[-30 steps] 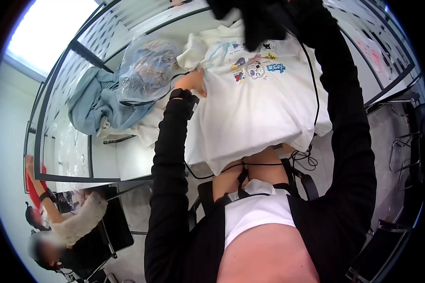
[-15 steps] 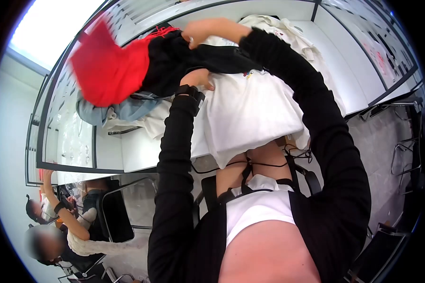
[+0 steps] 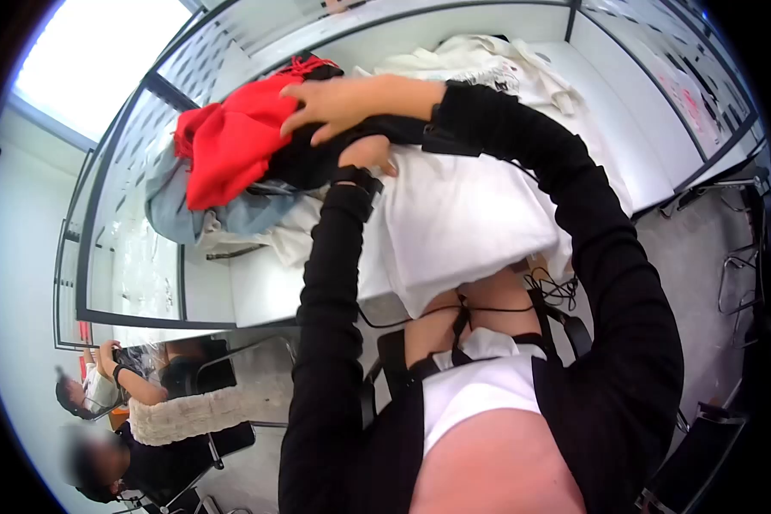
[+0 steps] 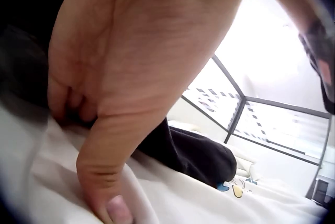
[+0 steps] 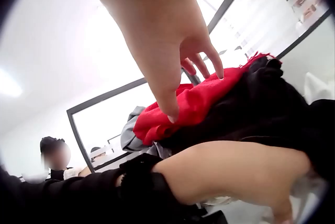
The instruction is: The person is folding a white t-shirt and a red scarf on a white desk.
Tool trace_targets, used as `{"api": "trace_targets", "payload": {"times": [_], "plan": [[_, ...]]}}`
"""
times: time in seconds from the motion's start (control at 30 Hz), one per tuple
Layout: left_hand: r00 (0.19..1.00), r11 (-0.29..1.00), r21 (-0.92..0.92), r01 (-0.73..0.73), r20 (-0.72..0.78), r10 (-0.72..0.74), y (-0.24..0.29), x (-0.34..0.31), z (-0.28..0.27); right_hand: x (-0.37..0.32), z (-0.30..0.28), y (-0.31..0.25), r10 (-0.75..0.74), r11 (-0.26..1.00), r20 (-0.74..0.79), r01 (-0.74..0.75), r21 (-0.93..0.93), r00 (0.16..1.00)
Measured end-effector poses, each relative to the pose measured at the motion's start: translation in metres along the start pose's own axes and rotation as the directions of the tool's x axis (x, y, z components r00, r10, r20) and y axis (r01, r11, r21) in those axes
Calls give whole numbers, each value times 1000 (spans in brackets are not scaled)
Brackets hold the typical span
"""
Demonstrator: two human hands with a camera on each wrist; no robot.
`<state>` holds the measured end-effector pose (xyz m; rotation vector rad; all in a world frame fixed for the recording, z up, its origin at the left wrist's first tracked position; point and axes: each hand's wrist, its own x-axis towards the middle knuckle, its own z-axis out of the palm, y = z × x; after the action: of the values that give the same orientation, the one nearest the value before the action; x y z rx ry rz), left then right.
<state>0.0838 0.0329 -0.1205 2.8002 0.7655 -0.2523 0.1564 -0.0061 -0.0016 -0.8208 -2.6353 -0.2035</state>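
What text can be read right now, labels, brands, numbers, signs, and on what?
Readable: none.
Print on the white shirt: partly covered; any lettering too small to read.
Pink marks on the side panel: too blurred to tell whether they are text.
Red cloth: no lettering visible.
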Motion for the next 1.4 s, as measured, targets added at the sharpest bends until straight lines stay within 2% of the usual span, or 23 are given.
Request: {"api": "trace_targets", "payload": {"times": [0.03,0.1,0.17,0.37,0.5,0.53,0.6,0.63,0.73,0.8,0.83,0.9,0.97,1.0,1.03,1.07,1.1,1.13,1.17,1.2,1.27,1.33,1.4], "plan": [[991,986,105,126,29,-130,15,-7,-10,18,10,1,-139,990,-39,139,-9,990],[985,943,-294,157,121,-127,42,-44,-48,50,19,-14,-132,991,57,133,-7,990],[990,958,-252,137,71,-123,32,-36,-35,77,33,-21,-65,998,141,61,32,988],[990,981,-147,126,-38,-133,11,-17,-10,98,43,29,323,924,238,-251,-289,916],[993,993,-59,100,64,-96,9,-4,-11,39,20,87,-105,938,174,39,346,979],[991,995,-36,91,104,-86,10,-3,-12,11,3,81,13,846,230,-133,516,973],[989,995,2,98,112,-97,12,-1,-13,-53,-9,100,133,871,213,-217,441,968],[987,994,24,102,118,-104,13,-1,-14,-87,-27,91,331,859,303,-418,294,894],[995,997,10,73,68,-73,9,1,-12,-199,-34,99,598,766,362,-643,6,715],[993,996,7,86,81,-86,13,-1,-14,-270,-33,101,682,678,330,-733,50,653],[997,995,-57,-80,-16,80,4,0,-7,-296,-40,95,700,667,313,-744,36,643],[989,989,-38,-146,-13,145,10,-3,-21,-332,-55,80,772,594,287,-804,-9,567],[940,992,61,-111,-317,125,3,-6,-23,-355,-69,69,868,461,246,-884,-75,431],[950,996,86,-1,-311,28,-5,-3,-33,-372,-69,77,863,457,275,-887,-70,424],[841,970,231,-69,-510,181,-18,-3,-42,-378,-69,78,872,448,254,-891,-71,418],[907,978,-8,209,-371,-197,-28,-2,-62,-383,-71,78,881,437,234,-896,-74,410],[843,980,-35,196,-504,-186,-27,-13,-83,-388,-72,80,891,426,213,-901,-80,402],[677,983,133,125,-736,13,-58,-8,-93,-392,-68,87,916,376,192,-920,-109,351],[649,932,-48,360,-705,-287,-48,-21,-121,-395,-66,91,945,313,150,-938,-147,292],[565,819,-125,560,-666,-488,-97,-14,-132,-395,-61,93,966,253,108,-951,-179,237],[451,754,-154,638,-719,-529,-167,-21,-142,-388,-55,95,990,138,40,-954,-266,133],[524,697,-196,690,-530,-667,-226,-27,-156,-388,-57,102,994,69,96,-969,-237,47],[595,664,-203,720,-312,-740,-208,-34,-188,-396,-57,122,993,49,115,-968,-244,22]]}}
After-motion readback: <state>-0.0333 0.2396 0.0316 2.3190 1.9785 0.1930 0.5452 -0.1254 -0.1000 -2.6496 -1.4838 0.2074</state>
